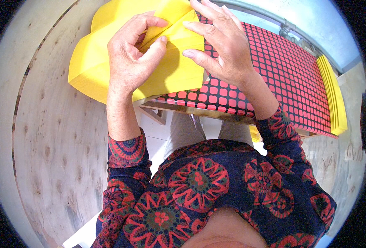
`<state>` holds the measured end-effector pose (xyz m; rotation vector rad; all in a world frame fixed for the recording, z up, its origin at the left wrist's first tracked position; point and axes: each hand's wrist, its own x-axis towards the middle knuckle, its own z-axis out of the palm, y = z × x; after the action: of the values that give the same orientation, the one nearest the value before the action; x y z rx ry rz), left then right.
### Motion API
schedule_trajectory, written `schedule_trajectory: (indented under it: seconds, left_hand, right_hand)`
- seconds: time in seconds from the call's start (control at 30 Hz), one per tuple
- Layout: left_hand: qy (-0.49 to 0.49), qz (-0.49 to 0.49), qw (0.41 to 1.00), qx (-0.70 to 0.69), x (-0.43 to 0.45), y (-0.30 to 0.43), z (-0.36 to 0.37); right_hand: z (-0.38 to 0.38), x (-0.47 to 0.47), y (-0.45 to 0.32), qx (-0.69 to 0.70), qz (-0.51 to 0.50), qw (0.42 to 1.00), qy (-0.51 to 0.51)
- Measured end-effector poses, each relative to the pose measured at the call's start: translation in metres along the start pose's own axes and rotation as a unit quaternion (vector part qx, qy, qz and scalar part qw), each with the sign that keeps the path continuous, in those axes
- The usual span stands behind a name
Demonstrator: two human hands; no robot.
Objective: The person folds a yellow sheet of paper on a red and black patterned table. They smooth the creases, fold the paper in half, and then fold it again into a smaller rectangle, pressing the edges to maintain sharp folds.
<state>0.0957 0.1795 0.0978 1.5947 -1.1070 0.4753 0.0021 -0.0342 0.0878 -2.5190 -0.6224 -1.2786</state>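
A thick stack of yellow sheets [90, 59], paper or thin cloth, lies at the left end of a patterned table. A fold is raised in the top sheet [183, 68], slanting up to the right. My left hand [128, 52] is over the stack at the lower end of that fold, thumb and index finger apart; its other fingers are partly hidden. On the fold's right side is my right hand [224, 43], fingers spread and thumb apart, with the upper fingertips at the sheet's far edge. Whether either hand's fingertips press on the sheet is hard to tell.
The table [282, 71] has a red-and-black checked cover. A bundle of folded yellow pieces [331, 96] lies along its right end. Behind the table runs a pipe [263, 15] along a pale blue wall. Worn wooden boards [62, 124] stand at the left.
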Motion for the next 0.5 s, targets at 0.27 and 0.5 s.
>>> schedule_trajectory:
  seconds: [0.27, 0.5]
  left_hand:
    - [0.027, -0.031, 0.999, 0.010, 0.0016, -0.0060, 0.0027]
    - [0.069, -0.015, 0.997, 0.017, 0.0015, -0.0067, 0.0058]
  right_hand:
    - [0.0008, -0.0045, -0.0015, 0.020, -0.005, 0.997, 0.070]
    - [-0.0036, -0.0037, -0.0030, -0.022, -0.001, 1.000, 0.016]
